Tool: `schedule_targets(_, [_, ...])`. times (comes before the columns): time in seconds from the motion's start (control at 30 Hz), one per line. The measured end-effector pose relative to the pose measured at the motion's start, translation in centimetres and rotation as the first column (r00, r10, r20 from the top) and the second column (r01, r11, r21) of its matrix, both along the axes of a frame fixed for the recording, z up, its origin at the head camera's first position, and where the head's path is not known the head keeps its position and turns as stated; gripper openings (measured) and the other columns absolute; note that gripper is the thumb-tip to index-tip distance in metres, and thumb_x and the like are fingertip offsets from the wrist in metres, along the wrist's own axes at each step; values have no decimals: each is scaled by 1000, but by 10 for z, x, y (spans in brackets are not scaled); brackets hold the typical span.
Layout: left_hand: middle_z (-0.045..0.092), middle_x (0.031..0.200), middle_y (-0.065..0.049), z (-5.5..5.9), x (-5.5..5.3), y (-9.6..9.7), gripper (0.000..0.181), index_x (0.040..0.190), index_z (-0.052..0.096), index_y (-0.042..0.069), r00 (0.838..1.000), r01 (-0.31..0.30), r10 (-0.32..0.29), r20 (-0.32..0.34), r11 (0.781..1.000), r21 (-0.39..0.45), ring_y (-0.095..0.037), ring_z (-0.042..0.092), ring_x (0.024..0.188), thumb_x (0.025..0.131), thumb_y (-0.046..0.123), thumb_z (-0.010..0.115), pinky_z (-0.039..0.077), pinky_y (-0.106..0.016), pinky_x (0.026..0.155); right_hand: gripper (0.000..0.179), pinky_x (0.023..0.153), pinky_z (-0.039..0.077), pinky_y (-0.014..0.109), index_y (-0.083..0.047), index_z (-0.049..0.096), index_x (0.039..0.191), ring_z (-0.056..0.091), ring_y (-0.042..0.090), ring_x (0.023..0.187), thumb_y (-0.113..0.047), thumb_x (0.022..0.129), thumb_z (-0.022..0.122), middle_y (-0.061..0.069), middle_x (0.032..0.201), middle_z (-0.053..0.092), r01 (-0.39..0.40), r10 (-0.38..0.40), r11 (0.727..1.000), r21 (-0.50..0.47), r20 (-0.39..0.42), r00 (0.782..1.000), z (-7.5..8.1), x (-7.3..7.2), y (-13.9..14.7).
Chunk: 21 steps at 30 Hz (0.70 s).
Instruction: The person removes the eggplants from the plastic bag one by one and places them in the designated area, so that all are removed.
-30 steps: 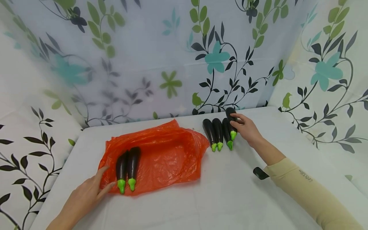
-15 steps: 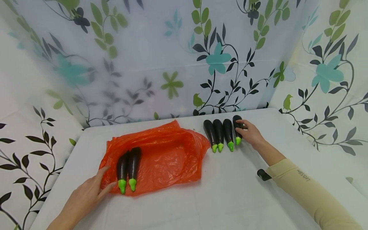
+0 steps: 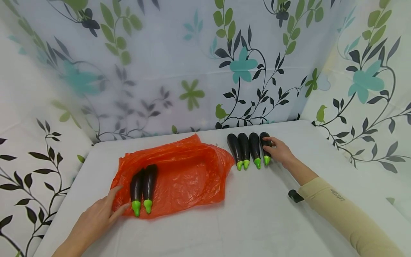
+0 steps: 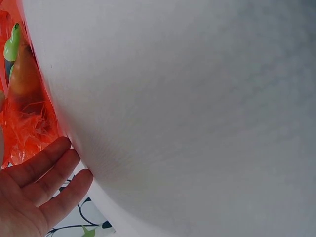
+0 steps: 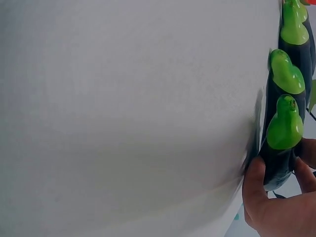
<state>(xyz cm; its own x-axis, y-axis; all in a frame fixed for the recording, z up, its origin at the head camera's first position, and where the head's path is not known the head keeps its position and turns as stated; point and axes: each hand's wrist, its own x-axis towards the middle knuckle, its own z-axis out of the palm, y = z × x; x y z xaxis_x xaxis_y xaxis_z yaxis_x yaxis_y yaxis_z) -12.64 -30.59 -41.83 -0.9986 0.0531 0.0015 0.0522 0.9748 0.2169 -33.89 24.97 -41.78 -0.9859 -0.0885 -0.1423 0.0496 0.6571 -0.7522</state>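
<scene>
At the back right, my right hand (image 3: 279, 149) grips the rightmost eggplant (image 3: 265, 147) of a row, thumb on one side and fingers on the other. In the right wrist view its green stem end (image 5: 285, 123) points toward the camera. Three more dark eggplants (image 3: 254, 146) lie just left of it, stems toward me. Two eggplants (image 3: 149, 187) lie side by side on the orange-red plastic bag (image 3: 183, 185). My left hand (image 3: 96, 214) rests at the bag's left edge with fingers extended and spread. The left wrist view shows these fingers (image 4: 54, 173) beside the bag.
A white cloth (image 3: 205, 232) covers the table. Leaf-patterned curtains (image 3: 154, 71) stand behind and on both sides. A small black object (image 3: 294, 196) shows beside the right sleeve (image 3: 346, 214).
My right hand has moved the rightmost eggplant right, off its overlap with the neighbouring one, and lowered it to the end of the row. The left hand stays put.
</scene>
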Motion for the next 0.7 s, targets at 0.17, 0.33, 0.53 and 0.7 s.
schedule_targets(0.17, [65,104,-25,-1,1,0,81,139,35,3,1000,5,-5,-14,1000,1,-41,64,88,89,62,59,54,-59,69,50,105,36,58,-8,36,149,33,47,135,-22,103,49,31,148,32,-5,6,999,33,-14,1000,-1,-1,-2])
schedule_targets(0.33, [64,107,-26,-2,0,-1,84,139,35,3,1000,4,-4,-1,1000,-4,-43,63,91,88,65,57,54,-59,70,49,106,36,57,-8,38,148,35,46,134,-21,102,51,31,146,34,-3,4,999,44,-22,1000,-3,-2,-4])
schedule_targets(0.53, [63,108,-28,-1,-1,-1,84,140,35,1,1000,6,-6,2,1000,-10,-43,63,91,88,64,58,54,-59,70,49,106,37,57,-8,37,148,35,46,134,-21,103,51,31,147,34,-5,7,999,48,-28,1000,-4,-1,-3])
schedule_targets(0.7, [64,106,-27,0,-1,-1,82,139,35,1,1000,10,-10,1,1000,-12,-42,63,89,89,61,60,55,-58,69,49,106,36,57,-8,38,148,34,47,135,-20,102,51,31,147,34,-6,8,999,53,-35,999,-4,-1,-3])
